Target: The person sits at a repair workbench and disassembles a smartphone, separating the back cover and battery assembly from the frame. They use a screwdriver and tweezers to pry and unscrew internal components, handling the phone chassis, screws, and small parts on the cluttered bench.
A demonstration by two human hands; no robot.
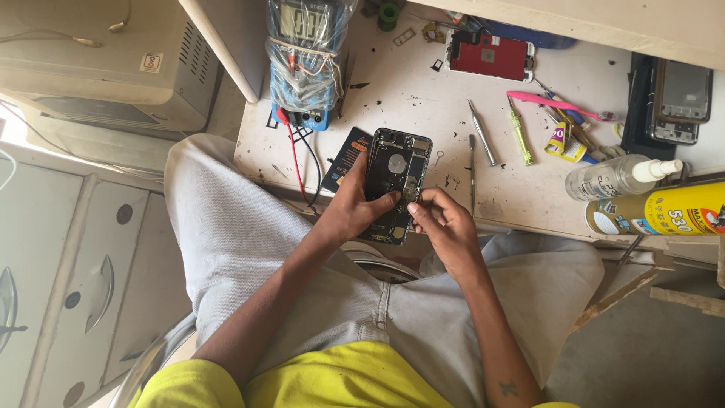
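An opened black phone body (398, 177), its inner parts showing, is held over the front edge of the white worktable (423, 91). My left hand (353, 202) grips its left side, thumb pressed on the inside. My right hand (444, 224) pinches at the lower right of the phone's inside; whether a small part sits between the fingertips I cannot tell. Both hands hover above my lap in grey trousers.
On the table lie a plastic-wrapped meter (306, 57) with red and black leads, a red phone screen (489, 55), screwdrivers (481, 132), a pink tool (555, 102), a glue tube (560, 141), a spray bottle (621, 176), a yellow can (664, 211) and more phone parts (680, 98).
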